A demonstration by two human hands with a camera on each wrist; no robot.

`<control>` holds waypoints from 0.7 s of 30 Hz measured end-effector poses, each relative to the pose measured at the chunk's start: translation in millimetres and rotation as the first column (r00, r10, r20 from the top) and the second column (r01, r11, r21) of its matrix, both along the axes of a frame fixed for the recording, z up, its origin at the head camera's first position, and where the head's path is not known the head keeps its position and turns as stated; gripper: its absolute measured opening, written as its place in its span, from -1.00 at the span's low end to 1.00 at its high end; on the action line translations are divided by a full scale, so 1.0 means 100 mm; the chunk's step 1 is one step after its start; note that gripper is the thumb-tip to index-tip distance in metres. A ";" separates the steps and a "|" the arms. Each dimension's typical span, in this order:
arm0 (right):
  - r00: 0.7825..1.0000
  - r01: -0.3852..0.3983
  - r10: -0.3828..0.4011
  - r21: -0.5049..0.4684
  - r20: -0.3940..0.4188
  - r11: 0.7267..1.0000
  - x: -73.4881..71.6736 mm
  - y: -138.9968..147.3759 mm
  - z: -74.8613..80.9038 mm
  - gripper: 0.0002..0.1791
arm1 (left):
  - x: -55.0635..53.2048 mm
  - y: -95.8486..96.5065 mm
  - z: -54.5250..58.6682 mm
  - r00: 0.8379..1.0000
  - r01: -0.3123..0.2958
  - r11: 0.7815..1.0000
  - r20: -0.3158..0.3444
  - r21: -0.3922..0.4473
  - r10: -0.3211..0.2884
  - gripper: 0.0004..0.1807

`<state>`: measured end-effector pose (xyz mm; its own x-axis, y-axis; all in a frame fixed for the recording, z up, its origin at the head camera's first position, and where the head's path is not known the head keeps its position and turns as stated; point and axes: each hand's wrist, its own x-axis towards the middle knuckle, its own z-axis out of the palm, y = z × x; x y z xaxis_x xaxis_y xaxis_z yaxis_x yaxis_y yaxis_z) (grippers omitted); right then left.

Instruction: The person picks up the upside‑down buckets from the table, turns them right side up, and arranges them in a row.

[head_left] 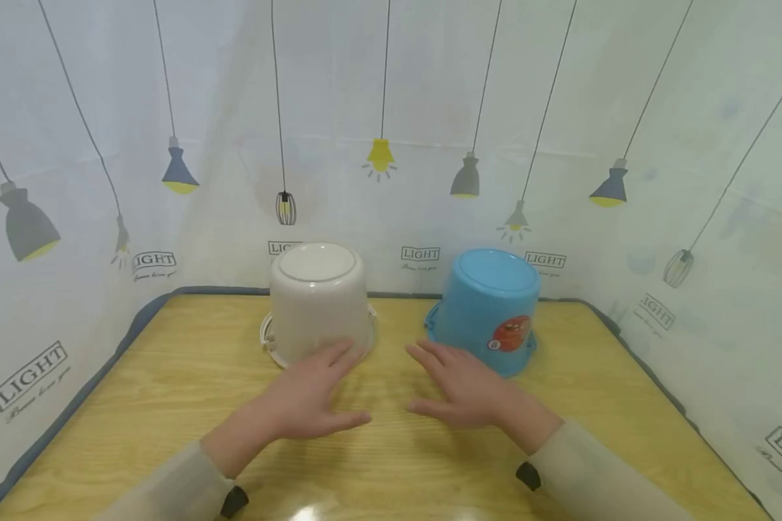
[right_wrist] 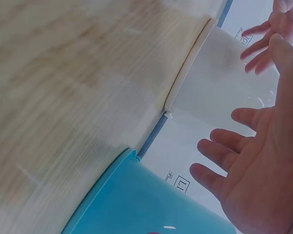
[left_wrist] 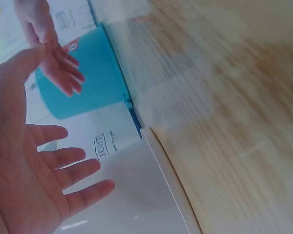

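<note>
Two buckets stand upside down on the wooden table, a white bucket (head_left: 319, 311) at the left and a blue bucket (head_left: 492, 304) with a red sticker at the right. My left hand (head_left: 306, 398) hovers in front of the white bucket, its fingers extended and apart. In front of the blue bucket is my right hand (head_left: 463, 387), also with extended fingers and nothing held. The palms face each other across a gap. Both wrist views show spread fingers, with the left hand (left_wrist: 34, 180) and the right hand (right_wrist: 259, 170) holding nothing.
The yellow wooden table (head_left: 391, 470) has a dark edging along its back and sides. A white curtain (head_left: 423, 87) printed with hanging lamps rises behind and on both sides. The white bucket's handle (head_left: 267, 336) lies against the table at its left.
</note>
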<state>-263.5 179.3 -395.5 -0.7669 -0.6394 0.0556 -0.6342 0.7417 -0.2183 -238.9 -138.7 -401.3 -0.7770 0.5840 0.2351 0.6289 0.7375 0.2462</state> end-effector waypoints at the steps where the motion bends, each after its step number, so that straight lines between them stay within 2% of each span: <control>1: 1.000 0.009 -0.009 -0.004 0.009 1.000 -0.02 -0.02 0.00 -0.04 | 0.00 -0.02 -0.01 1.000 -0.013 1.000 -0.003 0.018 0.013 0.06; 7: 0.985 0.120 -0.114 -0.038 0.130 0.992 -0.22 -0.15 0.00 -0.08 | 0.02 -0.25 0.01 0.989 -0.142 0.985 0.064 0.100 0.136 -0.15; 12: 0.973 0.141 -0.128 -0.054 0.194 0.989 -0.36 -0.24 0.01 -0.04 | 0.03 -0.52 0.07 0.971 -0.232 0.967 0.086 0.103 0.223 -0.17; 17: 0.961 0.161 -0.147 -0.041 0.234 0.986 -0.54 -0.35 -0.03 0.02 | -0.08 -0.79 0.06 0.949 -0.303 0.950 0.116 0.080 0.293 -0.17; 21: 0.946 0.185 -0.167 -0.038 0.276 0.982 -0.71 -0.44 -0.07 0.07 | -0.21 -0.94 0.01 0.924 -0.339 0.941 0.195 0.018 0.330 -0.07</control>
<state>-334.2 135.6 -402.2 -0.8585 -0.4949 -0.1342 -0.4054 0.8154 -0.4133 -260.1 -232.3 -400.6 -0.9576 0.2738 0.0891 0.2869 0.8805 0.3773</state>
